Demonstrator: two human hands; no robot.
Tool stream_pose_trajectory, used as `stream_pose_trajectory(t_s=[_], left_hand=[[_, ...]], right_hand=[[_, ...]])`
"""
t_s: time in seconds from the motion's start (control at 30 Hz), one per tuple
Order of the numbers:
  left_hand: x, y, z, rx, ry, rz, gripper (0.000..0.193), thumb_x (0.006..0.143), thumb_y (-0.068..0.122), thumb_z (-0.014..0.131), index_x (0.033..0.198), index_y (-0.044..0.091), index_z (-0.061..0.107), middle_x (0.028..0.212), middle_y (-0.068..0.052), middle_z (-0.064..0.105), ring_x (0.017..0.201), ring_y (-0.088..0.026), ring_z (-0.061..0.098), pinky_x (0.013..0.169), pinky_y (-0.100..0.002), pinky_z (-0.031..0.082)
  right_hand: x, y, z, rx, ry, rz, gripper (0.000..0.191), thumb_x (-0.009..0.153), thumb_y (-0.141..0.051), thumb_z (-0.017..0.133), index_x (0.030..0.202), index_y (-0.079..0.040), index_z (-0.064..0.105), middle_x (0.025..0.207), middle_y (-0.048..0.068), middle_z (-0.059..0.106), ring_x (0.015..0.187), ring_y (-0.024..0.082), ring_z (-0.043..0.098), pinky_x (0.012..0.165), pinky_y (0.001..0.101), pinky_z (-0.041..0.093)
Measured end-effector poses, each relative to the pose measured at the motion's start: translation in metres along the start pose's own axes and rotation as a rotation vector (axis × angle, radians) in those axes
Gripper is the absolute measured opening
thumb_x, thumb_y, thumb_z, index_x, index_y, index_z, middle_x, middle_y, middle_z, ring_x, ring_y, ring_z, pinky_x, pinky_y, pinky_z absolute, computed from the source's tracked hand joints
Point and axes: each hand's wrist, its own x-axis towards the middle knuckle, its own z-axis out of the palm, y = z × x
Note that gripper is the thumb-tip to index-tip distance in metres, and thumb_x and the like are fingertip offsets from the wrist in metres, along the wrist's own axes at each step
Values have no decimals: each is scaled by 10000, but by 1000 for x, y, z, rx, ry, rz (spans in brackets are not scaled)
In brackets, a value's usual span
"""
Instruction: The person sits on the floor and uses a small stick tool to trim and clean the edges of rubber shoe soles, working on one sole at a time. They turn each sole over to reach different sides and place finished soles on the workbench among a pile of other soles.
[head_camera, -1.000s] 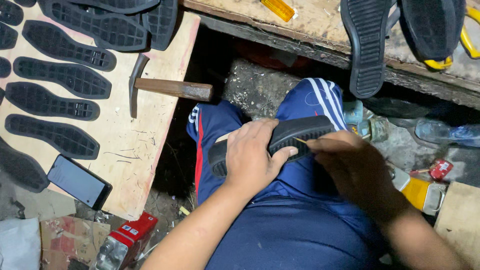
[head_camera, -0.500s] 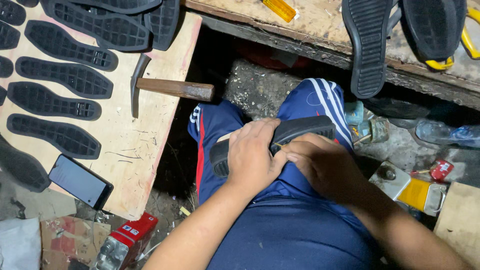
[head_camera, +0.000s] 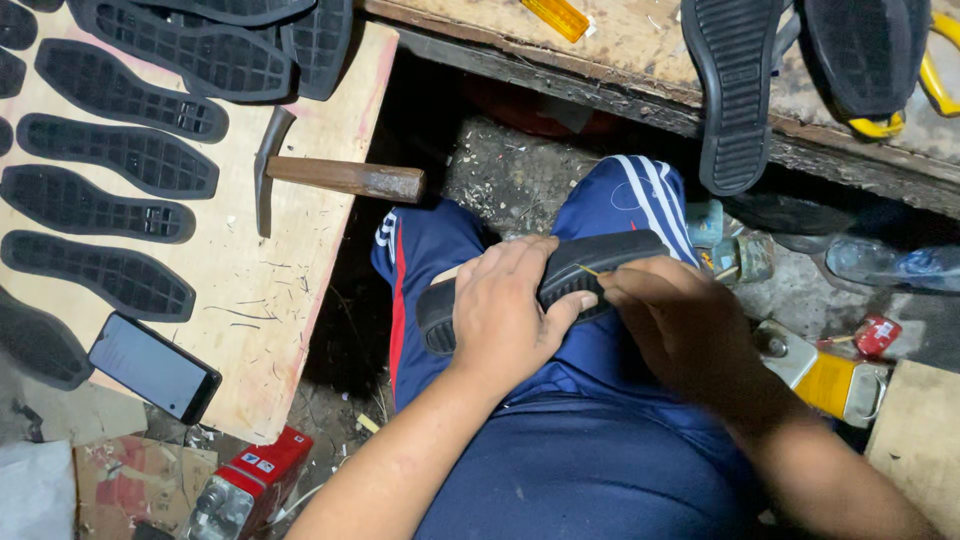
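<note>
Across the left of my frame lies a plywood board (head_camera: 270, 300) carrying rows of black soles (head_camera: 120, 150), a hammer (head_camera: 340, 178) and a phone (head_camera: 152, 366). At centre, on blue trousers (head_camera: 590, 450), I see the black sole (head_camera: 590, 268) clasped by my left hand (head_camera: 505, 315), fingers curled over it. My right hand (head_camera: 690, 325) pinches a thin sliver at its edge.
</note>
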Motion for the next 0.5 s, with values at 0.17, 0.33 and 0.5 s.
stream_pose_trajectory(t_s=[0.17, 0.33, 0.5], left_hand=[[0, 1, 0, -1, -4, -6, 606, 780, 441, 809, 1211, 41, 663, 1210, -118, 698, 1145, -312, 629, 982, -446, 433], [-2, 2, -1, -10, 8, 8, 603, 794, 448, 799, 1212, 36, 663, 1226, -120, 701, 1165, -314, 632, 1006, -445, 429], [-4, 5, -8, -28, -9, 15, 600, 810, 458, 784, 1218, 35, 661, 1233, -124, 700, 1172, -319, 632, 1013, -448, 427]], right_hand=[[-6, 9, -5, -72, 6, -37, 154, 955, -130, 599, 1061, -51, 677, 1036, 165, 707, 961, 362, 688, 847, 437, 550], [-19, 14, -15, -36, 233, 42, 104, 1059, -136, 539, 1074, -65, 615, 1114, 131, 672, 995, 304, 674, 907, 400, 544], [-19, 28, -23, 141, 173, 386, 330, 948, -150, 598, 1237, 6, 637, 1222, 168, 631, 814, 236, 655, 778, 343, 550]])
